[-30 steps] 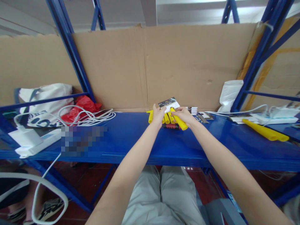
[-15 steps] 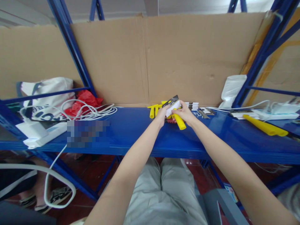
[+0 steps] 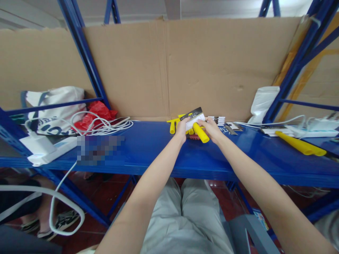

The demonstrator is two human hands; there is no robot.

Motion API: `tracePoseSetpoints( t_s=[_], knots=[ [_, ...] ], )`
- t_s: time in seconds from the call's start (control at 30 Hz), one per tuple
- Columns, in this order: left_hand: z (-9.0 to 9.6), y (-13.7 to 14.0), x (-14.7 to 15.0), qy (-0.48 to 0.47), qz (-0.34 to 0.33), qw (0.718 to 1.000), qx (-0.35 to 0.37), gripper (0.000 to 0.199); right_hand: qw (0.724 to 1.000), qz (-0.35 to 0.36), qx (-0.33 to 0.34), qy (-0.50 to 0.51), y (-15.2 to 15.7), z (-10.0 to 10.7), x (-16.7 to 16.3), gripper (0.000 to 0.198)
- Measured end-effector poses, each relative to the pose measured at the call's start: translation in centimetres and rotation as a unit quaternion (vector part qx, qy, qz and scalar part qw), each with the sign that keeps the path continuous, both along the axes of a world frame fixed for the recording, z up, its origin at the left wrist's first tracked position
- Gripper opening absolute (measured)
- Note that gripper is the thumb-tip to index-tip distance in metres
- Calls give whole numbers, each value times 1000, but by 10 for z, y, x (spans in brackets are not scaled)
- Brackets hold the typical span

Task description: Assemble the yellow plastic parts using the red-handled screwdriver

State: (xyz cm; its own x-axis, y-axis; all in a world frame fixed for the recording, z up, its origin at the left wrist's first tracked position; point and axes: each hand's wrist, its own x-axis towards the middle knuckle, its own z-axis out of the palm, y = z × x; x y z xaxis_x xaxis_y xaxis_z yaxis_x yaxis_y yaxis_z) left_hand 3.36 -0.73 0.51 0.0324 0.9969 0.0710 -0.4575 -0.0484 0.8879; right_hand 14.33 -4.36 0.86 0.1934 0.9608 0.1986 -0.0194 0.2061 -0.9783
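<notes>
A yellow-handled scraper (image 3: 201, 134) with a black-and-white card sleeve (image 3: 194, 116) over its wide end is held above the blue table. My left hand (image 3: 181, 129) is closed on the left side of the sleeve. At the right side of the sleeve, my right hand (image 3: 209, 128) is closed with its fingertips against it, beside the handle. The handle points down toward me. Behind my left hand lie more yellow-handled tools (image 3: 172, 125), partly hidden. Something reddish sits under the scraper, mostly covered.
White-edged packets (image 3: 219, 120) and flat metal blades (image 3: 231, 129) lie right of my hands. Farther right are two yellow handles (image 3: 302, 144) and a power strip (image 3: 315, 132). White cables (image 3: 106, 127), a red bag (image 3: 98, 113) and a cloth bag (image 3: 58, 106) are left. Cardboard (image 3: 212, 67) stands behind.
The sleeve has turned flatter, showing more of its face. My right hand has shifted slightly right, away from the handle, and its fingers now sit at the sleeve's edge.
</notes>
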Motion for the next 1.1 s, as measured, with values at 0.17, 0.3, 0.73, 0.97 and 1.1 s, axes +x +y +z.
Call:
tracePoseSetpoints(
  t_s=[0.17, 0.3, 0.73, 0.97, 1.1],
  knots=[
    [9, -8, -6, -111, 58, 991, -38, 23, 1000, 8, -9, -14, -3, 6, 2, 14],
    [14, -13, -10, -206, 83, 973, -70, 27, 999, 20, -11, -40, -7, 8, 2, 17],
    [8, 9, -13, -182, 176, 964, -85, 15, 996, 12, 30, -80, -7, 7, 2, 33],
    [6, 12, -17, -224, 95, 969, -44, 20, 996, 16, 38, -80, -7, 7, 2, 35],
    [7, 11, -18, -245, 54, 967, -34, 21, 996, 23, 45, -79, -6, 6, 2, 34]
  ],
)
